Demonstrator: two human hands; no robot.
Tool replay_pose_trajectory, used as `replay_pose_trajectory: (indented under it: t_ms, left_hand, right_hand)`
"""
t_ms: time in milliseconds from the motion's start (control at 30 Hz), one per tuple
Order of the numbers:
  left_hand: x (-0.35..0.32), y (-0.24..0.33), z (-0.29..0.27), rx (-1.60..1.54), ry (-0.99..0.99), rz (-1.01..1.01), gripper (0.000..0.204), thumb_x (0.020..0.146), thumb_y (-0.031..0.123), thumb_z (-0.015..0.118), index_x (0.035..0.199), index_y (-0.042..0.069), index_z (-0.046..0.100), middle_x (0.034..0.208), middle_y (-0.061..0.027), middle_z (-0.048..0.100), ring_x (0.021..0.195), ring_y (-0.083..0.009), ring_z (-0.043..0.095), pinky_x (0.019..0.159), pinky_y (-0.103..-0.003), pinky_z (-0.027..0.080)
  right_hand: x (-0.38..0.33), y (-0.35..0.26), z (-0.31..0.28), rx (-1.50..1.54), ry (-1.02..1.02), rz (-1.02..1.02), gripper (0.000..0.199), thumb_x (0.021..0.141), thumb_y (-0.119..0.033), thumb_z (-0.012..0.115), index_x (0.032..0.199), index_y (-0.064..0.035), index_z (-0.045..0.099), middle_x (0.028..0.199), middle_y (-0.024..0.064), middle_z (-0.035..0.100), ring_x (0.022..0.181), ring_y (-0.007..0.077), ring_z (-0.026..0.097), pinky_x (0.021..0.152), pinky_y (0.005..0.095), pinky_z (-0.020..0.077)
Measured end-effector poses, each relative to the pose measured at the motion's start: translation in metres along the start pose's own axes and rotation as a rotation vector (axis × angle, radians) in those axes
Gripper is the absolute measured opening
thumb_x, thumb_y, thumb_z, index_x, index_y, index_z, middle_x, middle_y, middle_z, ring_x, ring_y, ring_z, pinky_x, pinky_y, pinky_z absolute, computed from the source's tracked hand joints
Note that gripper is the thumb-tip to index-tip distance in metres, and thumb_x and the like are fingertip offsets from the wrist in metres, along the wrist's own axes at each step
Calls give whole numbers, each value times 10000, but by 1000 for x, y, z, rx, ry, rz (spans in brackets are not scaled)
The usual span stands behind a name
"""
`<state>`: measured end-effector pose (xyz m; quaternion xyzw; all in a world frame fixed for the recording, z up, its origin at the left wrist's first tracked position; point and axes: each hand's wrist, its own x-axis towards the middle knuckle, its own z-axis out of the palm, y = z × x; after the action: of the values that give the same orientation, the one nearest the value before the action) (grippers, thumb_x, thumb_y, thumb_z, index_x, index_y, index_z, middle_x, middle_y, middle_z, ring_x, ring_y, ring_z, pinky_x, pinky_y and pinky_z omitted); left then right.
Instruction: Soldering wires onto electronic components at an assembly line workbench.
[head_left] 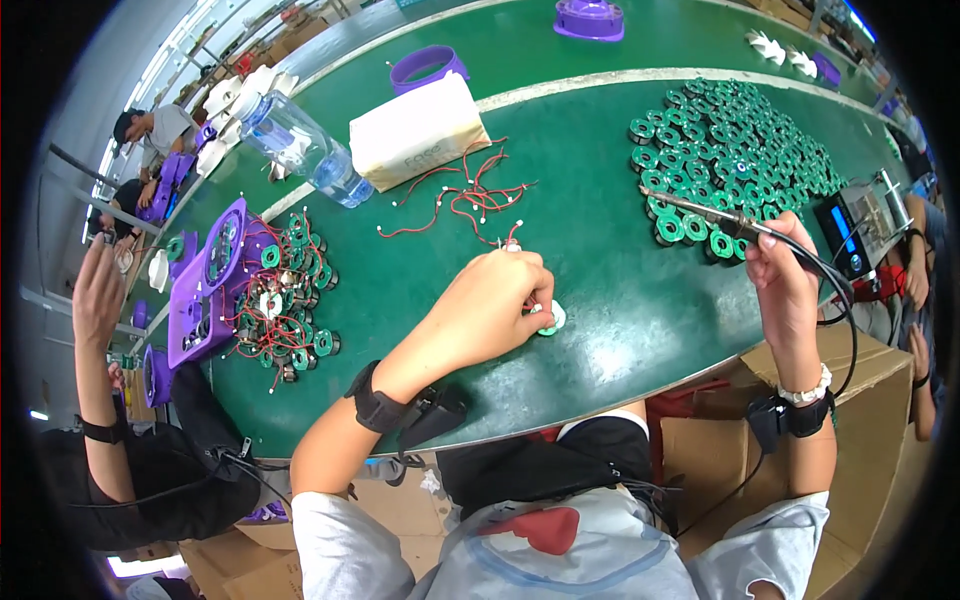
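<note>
The left hand (490, 305) is curled tightly, fingertips pinching a small green-and-white coil part (549, 322) against the green table (600, 290), near the picture's centre; red wires (465, 195) lie loose at twelve o'clock from it; the right hand (785, 265), at three o'clock, is closed round a soldering iron (705, 212) whose tip points toward ten o'clock, above the edge of a heap of green coils (735, 140); a water bottle (300, 145) and a white box (415, 130) sit toward eleven o'clock; a purple housing (205, 285) lies at nine o'clock.
</note>
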<state>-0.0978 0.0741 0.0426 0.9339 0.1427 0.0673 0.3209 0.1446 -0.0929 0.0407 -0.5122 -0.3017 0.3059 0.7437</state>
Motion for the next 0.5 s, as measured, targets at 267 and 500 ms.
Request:
replay_pose_trajectory:
  t_ms: [267, 500]
  left_hand:
    - [-7, 16, -1, 316, 135, -75, 116, 664, 94, 686, 740, 46, 612, 699, -59, 584, 791, -199, 543, 752, -314, 364]
    - [-17, 59, -22, 478, 358, 87, 359, 650, 124, 695, 990, 92, 586, 1011, -44, 563, 966, -230, 504, 814, -350, 329]
  right_hand:
    - [-1, -2, 4, 10, -11, 11, 71, 793, -64, 574, 806, -74, 504, 675, 21, 564, 564, 52, 502, 472, 163, 325]
    - [-1, -4, -1, 19, 1, 13, 75, 793, -70, 577, 805, -75, 503, 689, 14, 559, 570, 50, 500, 468, 163, 325]
